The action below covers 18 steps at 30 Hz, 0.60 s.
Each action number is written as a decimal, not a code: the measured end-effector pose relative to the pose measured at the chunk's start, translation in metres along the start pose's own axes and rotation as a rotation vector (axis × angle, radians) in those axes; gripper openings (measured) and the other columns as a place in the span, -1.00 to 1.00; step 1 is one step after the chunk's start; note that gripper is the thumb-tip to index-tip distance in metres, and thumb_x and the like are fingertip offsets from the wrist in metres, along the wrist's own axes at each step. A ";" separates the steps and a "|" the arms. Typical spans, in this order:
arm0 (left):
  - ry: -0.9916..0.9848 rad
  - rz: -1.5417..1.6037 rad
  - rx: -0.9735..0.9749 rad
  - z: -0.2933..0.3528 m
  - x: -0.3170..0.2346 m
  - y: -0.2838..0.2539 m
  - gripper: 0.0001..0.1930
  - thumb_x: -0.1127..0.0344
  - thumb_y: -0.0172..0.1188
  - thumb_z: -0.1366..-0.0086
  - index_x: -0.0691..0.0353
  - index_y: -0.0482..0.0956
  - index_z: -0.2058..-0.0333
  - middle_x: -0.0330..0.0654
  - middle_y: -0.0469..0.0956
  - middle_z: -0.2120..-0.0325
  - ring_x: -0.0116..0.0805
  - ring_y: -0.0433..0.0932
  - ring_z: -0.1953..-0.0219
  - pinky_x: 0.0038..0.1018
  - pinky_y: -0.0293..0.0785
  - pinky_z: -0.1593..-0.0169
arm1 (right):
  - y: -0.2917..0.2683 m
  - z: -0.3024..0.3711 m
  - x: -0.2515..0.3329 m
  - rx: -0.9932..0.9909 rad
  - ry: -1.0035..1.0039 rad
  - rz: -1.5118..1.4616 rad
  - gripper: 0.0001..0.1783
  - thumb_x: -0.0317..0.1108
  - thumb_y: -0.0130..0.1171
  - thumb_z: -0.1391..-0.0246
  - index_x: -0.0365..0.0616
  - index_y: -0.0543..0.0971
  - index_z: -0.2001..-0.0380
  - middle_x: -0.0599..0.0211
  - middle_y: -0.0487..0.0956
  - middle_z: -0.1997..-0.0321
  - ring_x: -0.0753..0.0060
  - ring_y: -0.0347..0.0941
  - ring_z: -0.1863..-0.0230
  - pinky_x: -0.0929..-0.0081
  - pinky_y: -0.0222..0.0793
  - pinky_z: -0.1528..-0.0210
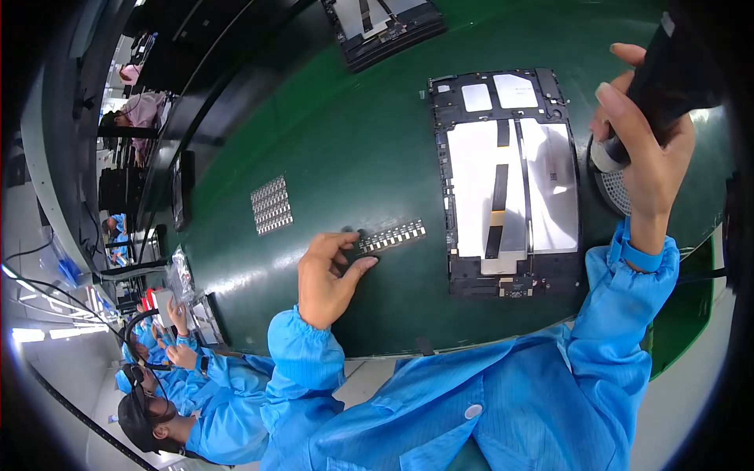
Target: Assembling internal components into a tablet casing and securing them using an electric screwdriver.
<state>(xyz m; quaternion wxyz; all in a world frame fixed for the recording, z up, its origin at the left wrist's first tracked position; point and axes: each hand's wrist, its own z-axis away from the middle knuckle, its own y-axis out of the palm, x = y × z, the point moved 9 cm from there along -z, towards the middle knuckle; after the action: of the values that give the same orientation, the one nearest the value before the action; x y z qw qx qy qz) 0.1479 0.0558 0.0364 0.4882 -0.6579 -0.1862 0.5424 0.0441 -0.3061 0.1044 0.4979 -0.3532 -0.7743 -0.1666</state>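
A: How far are we with this work?

B: We judge that the opening is done: the open tablet (471, 188) lies flat on the green table (369, 157), between our two hands, its inside facing up and dark ribbons (499, 184) crossing it

A: And the strip of small parts (400, 234)?

B: Our left hand (326, 275) pinches its left end between thumb and fingers. The strip is near the tablet but apart from it; if some pieces are already fixed inside, we cannot tell

A: And our right hand (650, 157)?

B: It is closed around a black tool (671, 74), to the right of the tablet, near a round grey thing with holes (616, 192). The tool does not touch the tablet

A: So what is left?

B: A sheet of small parts (272, 206) lies farther left, no hand on it, and another open tablet (385, 35) lies at the far side, so we judge that much remains
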 end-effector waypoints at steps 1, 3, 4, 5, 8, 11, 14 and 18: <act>-0.001 0.021 0.075 0.000 0.006 0.008 -0.68 0.42 0.43 0.11 0.37 0.59 0.32 -0.16 0.53 0.36 -0.43 0.43 0.45 -0.56 0.35 0.46 | -0.002 0.000 0.001 0.021 -0.030 0.029 -0.54 -0.33 0.21 0.01 -0.32 0.45 0.04 0.44 0.43 0.59 0.58 0.38 0.59 0.56 0.29 0.48; 0.019 0.063 0.069 -0.002 0.006 0.006 -0.70 0.43 0.44 0.11 0.37 0.59 0.35 -0.18 0.53 0.39 -0.49 0.41 0.49 -0.58 0.33 0.49 | -0.001 0.000 0.007 0.008 -0.039 -0.011 -0.57 -0.36 0.29 0.06 -0.29 0.50 0.10 0.45 0.47 0.59 0.63 0.38 0.60 0.63 0.25 0.50; 0.042 0.097 0.060 -0.005 0.005 0.005 -0.72 0.44 0.45 0.12 0.36 0.60 0.39 -0.21 0.53 0.42 -0.55 0.40 0.53 -0.60 0.31 0.51 | -0.001 -0.001 0.009 -0.009 -0.049 -0.058 -0.61 -0.39 0.38 0.11 -0.26 0.54 0.17 0.47 0.50 0.58 0.68 0.37 0.60 0.70 0.21 0.53; 0.046 0.104 0.047 -0.005 0.010 0.002 -0.72 0.44 0.45 0.12 0.36 0.60 0.39 -0.21 0.53 0.42 -0.55 0.40 0.53 -0.60 0.31 0.51 | 0.001 -0.001 0.011 -0.004 -0.064 -0.058 -0.61 -0.39 0.38 0.11 -0.26 0.54 0.17 0.47 0.50 0.58 0.68 0.37 0.60 0.70 0.21 0.53; -0.114 0.241 0.167 -0.002 0.035 0.009 -0.78 0.49 0.43 0.08 0.34 0.60 0.42 -0.27 0.53 0.49 -0.65 0.39 0.56 -0.68 0.33 0.50 | 0.004 0.001 0.008 -0.021 -0.018 -0.071 -0.59 -0.38 0.36 0.11 -0.27 0.52 0.15 0.46 0.49 0.59 0.67 0.37 0.59 0.69 0.20 0.52; -0.223 0.639 0.269 -0.006 0.034 0.008 -0.87 0.59 0.36 0.00 0.36 0.59 0.45 -0.37 0.49 0.61 -0.68 0.46 0.54 -0.76 0.40 0.45 | 0.005 0.003 0.005 -0.023 0.045 -0.137 -0.54 -0.43 0.34 0.12 -0.31 0.47 0.11 0.44 0.48 0.60 0.66 0.36 0.61 0.69 0.17 0.53; -0.305 0.581 0.372 -0.007 0.049 0.007 -0.87 0.55 0.39 0.02 0.38 0.59 0.49 -0.33 0.51 0.61 -0.68 0.45 0.55 -0.68 0.39 0.49 | 0.006 0.005 0.006 -0.016 0.048 -0.147 -0.54 -0.45 0.34 0.13 -0.31 0.47 0.12 0.43 0.48 0.61 0.66 0.36 0.61 0.69 0.17 0.53; -0.180 0.201 0.229 -0.007 0.042 0.005 -0.86 0.53 0.41 0.08 0.38 0.58 0.55 -0.22 0.53 0.60 -0.54 0.49 0.59 -0.56 0.40 0.52 | 0.003 0.004 0.005 -0.013 0.029 -0.164 -0.53 -0.50 0.34 0.16 -0.31 0.47 0.11 0.45 0.46 0.62 0.67 0.35 0.61 0.69 0.17 0.54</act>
<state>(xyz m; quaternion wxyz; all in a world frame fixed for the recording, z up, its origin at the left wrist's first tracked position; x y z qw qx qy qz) 0.1676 0.0832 0.0092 0.4847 -0.5622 -0.0996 0.6626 0.0425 -0.2997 0.1068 0.4915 -0.2895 -0.7922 -0.2168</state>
